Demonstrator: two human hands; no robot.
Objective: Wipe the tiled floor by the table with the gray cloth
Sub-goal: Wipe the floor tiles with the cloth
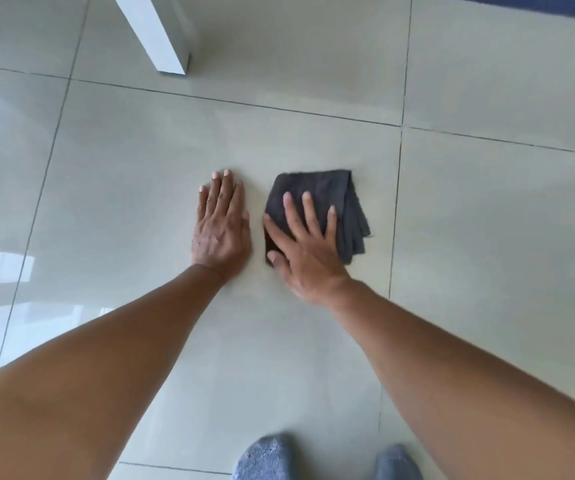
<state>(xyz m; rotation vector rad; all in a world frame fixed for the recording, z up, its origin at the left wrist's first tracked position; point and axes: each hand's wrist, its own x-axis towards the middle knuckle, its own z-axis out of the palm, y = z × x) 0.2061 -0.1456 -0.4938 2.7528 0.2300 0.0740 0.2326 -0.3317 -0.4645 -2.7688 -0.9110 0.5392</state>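
Note:
A folded gray cloth lies flat on the glossy pale tiled floor, near the middle of one large tile. My right hand presses down on the cloth's near left part with its fingers spread; the palm covers that corner. Just left of the cloth, my left hand rests flat on the bare tile, fingers together, holding nothing. A narrow strip of floor separates the two hands.
A white table leg stands on the floor at the upper left, beyond the hands. A dark blue edge runs along the top right. My two feet in gray socks are at the bottom. Dark grout lines cross the floor.

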